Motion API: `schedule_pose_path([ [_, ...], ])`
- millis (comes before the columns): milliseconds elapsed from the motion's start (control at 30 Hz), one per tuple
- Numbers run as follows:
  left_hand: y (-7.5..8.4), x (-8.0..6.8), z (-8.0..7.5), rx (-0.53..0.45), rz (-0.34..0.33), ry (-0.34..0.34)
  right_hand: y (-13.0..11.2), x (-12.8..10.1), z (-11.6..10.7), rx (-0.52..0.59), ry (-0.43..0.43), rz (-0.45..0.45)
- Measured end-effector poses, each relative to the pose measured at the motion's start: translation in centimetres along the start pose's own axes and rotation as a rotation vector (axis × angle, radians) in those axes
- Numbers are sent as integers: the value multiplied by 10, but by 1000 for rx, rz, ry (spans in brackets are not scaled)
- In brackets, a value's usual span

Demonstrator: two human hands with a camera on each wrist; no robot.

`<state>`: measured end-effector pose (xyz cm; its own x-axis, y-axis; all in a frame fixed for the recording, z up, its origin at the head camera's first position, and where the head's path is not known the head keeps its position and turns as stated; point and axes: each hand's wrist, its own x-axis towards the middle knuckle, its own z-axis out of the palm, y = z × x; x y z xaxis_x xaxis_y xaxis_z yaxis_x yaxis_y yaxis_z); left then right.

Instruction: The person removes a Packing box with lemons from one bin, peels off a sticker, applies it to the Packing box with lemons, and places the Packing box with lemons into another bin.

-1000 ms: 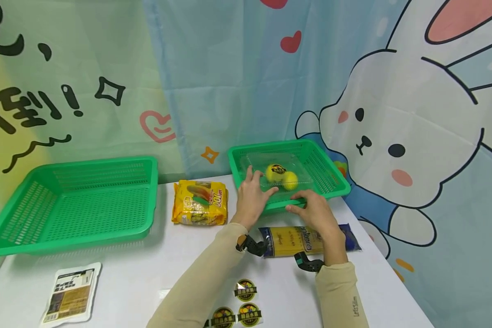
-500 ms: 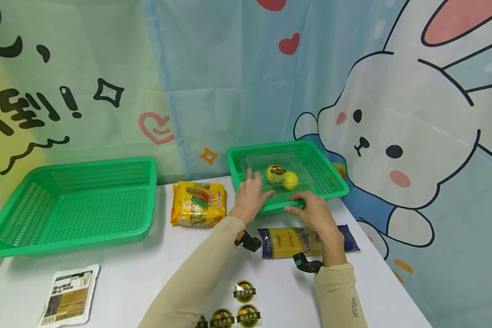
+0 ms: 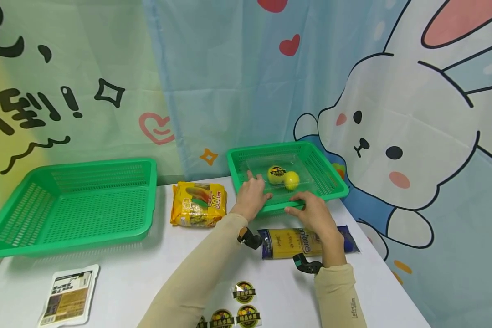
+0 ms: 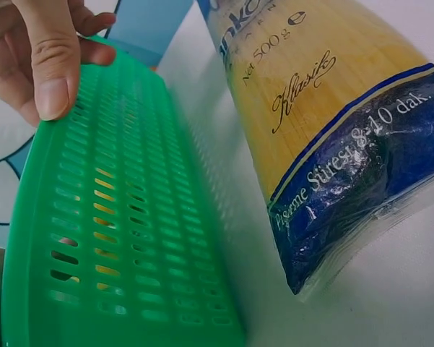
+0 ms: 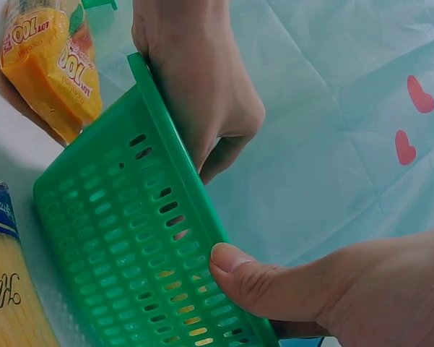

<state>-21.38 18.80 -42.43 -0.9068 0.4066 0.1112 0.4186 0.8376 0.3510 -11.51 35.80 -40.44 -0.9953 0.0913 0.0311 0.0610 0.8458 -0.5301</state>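
Both hands grasp the near rim of the small green basket (image 3: 288, 175), which stands at the back right of the white desk (image 3: 139, 282). The left hand (image 3: 251, 197) curls over the rim with its fingers (image 5: 202, 94) inside the wall; the right hand (image 3: 314, 213) pinches the rim, thumb on the outer face. Compared with the views of a second ago, hands and basket have barely shifted; only the two yellow balls (image 3: 284, 176) in the clear plastic tray (image 3: 307, 175) have rolled slightly rightward, which suggests the grip is settled and the basket is being tipped or steadied rather than carried.

The basket is thin, glossy moulded plastic, rectangular, with slotted walls (image 4: 130, 238) and a rounded lip. Just in front of it lies a crinkled film pack of spaghetti (image 3: 307, 240), long and flat. To its left sits a puffy yellow snack bag (image 3: 198, 203); further left, a larger basket (image 3: 71, 205) of the same green lattice.
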Motion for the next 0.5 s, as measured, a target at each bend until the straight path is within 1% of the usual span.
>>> schedule_pose_path([
  [200, 0, 3, -2, 37, 10, 5, 1, 3, -1, -13, 5, -10],
  [367, -1, 3, -3, 83, 53, 8, 1, 1, -2, -14, -9, -2],
  [433, -3, 0, -7, 121, 98, 40, 0, 0, -4, -22, -25, 1],
  [500, -8, -5, -14, 156, 152, 96, -1, -2, -7, -31, -45, -1],
])
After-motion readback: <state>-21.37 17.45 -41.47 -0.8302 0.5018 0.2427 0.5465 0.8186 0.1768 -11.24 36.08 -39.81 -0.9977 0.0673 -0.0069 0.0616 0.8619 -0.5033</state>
